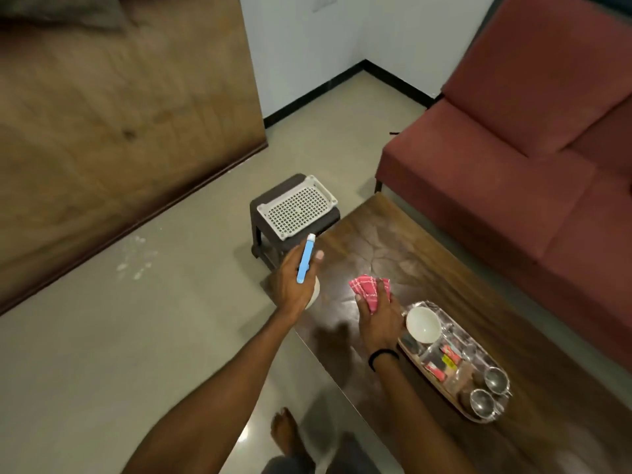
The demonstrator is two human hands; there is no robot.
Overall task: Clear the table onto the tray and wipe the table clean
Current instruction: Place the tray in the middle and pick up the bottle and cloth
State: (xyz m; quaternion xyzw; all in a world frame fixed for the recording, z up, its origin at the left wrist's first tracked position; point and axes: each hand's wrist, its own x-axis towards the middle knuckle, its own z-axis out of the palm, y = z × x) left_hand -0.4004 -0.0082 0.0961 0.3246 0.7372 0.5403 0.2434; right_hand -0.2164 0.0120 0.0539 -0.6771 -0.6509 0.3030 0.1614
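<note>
Dark polished wooden table (393,241), both hands over its left stretch.
At the table's left edge, left hand (297,282) curled round a slim blue tube with a white cap (304,260), a pale rounded thing (314,295) showing beneath the palm, too hidden to name. Just right of it, right hand (379,318), black band (383,357) on the wrist, fingers clenched on a bunched red-and-white checked cloth (369,292) pressed to the tabletop. Right again, just beside that wrist, oval metal tray (473,419) resting on the table, carrying a white ceramic bowl (423,325), clear glasses, red packets and two small steel cups (496,378).
</note>
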